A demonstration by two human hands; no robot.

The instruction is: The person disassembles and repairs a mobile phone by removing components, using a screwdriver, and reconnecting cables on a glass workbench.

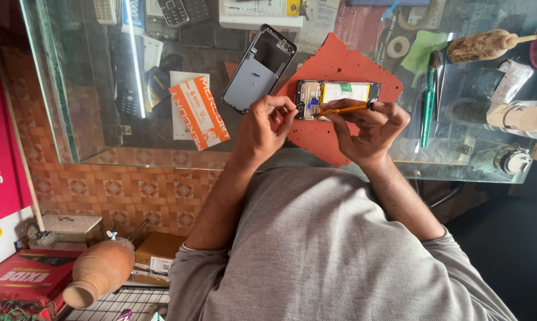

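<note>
The open phone (pixel 338 95) lies on a red mat (pixel 340 62) on the glass worktop (pixel 90 119). The right hand (pixel 372 128) pinches a small orange screwdriver (pixel 343 109) — its tip touches the phone. The left hand (pixel 268 122) — fingers curled together — rests at the phone's edge. A back cover (pixel 258 68) lies nearby.

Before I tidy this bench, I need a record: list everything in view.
opened phone: one, black frame, on the red mat
red mat: one, on the glass counter
glass counter: one, clear, top half
back cover: one, dark, left of mat
orange screwdriver: one, over the phone
orange-white packet: one, left of cover
green tweezers: one, right of mat
white bottle: one, far right
clay pot: one, brown, lower left
left hand: at phone's left end
right hand: holds screwdriver
</note>
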